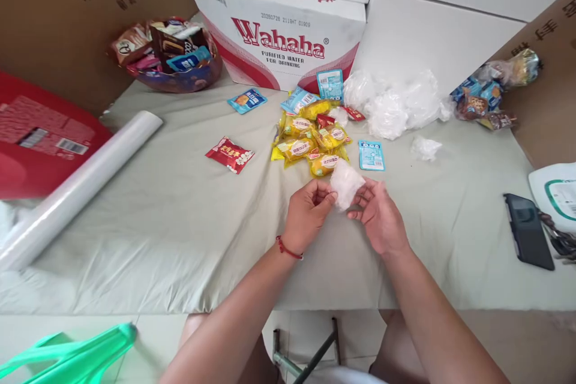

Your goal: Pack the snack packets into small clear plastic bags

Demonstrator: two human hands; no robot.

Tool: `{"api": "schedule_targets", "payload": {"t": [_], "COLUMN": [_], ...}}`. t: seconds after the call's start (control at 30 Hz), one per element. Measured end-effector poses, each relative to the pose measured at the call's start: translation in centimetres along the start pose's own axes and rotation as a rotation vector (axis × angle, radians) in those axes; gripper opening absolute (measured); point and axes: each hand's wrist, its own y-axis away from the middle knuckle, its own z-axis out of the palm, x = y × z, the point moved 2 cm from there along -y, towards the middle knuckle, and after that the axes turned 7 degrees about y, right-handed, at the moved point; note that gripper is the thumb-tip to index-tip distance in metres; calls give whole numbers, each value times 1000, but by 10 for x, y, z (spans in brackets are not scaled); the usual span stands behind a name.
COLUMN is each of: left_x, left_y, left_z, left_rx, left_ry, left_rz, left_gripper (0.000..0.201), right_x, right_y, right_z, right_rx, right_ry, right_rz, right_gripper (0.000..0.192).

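1. Crumpled plastic bag [345, 183], white and thin: pinched between both hands just above the worktop [171, 234], right in front of the yellow snack packs [310, 141].
2. Worktop: cloth-covered, bearing a Wahaha carton [279, 30] at the back and a plastic film roll [76, 189] on the left.
3. Bowl of snacks [173, 57]: left of the carton.
4. Left hand [308, 213]: grip clenched on the bag's left edge, red cord at the wrist.
5. Right hand [380, 216]: fingertips grasping the bag's right side.
6. Red packet [229, 154]: flat, left of the yellow packs.
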Motion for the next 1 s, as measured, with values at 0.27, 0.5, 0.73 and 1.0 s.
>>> {"api": "schedule_targets", "payload": {"t": [0.27,0.5,0.73,1.0], "left_x": [3,7,12,41], "left_y": [-3,0,1,9], "left_z": [-4,2,-3,-46], "left_rx": [-26,-58,-77,216], "left_ry": [262,287,284,-56], "left_rz": [-63,-65,-130,144], "left_gripper": [35,34,23,19], "right_x": [-11,-20,-7,-3], "right_y": [-4,1,-5,0], "right_z": [-15,-13,-19,-26], "right_rx": [126,180,84,108], "right_ry": [106,444,503,815], "right_rz": [-1,-379,-163,-172], "right_gripper": [33,49,29,30]}}
